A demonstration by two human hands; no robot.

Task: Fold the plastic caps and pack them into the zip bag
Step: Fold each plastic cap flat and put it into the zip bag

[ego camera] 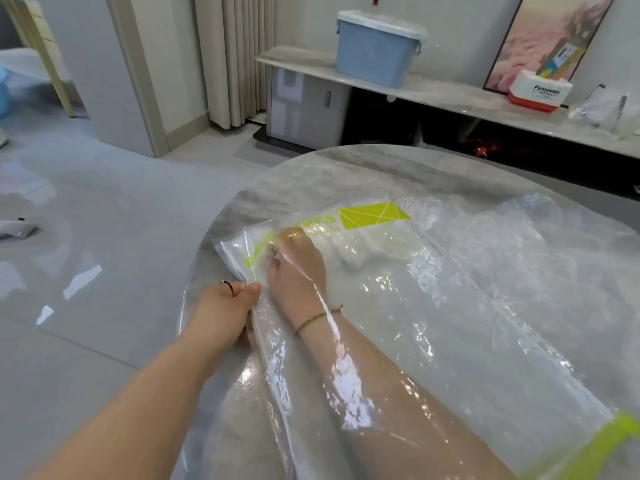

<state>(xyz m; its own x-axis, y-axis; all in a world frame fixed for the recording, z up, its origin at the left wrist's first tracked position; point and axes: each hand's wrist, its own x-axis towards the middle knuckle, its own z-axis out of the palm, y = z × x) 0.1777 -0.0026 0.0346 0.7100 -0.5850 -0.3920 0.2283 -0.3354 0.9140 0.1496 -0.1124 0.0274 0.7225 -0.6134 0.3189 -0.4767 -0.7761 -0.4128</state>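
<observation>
Tabletop [311, 168], zip bag [485, 323] diagonal — mouth near-right

Glossy pale grey floor tiles [104, 237] fill the left of the frame and catch bright reflections. A white wall pier [97, 64] stands at upper left, with beige pleated curtains [235, 57] beside it. Across the upper right runs a marble-topped low cabinet [450, 95] carrying a blue lidded bin [377, 46], a leaning framed picture [540, 32] and a red-and-white box [538, 91]; an orange glow [485, 148] shows beneath
</observation>
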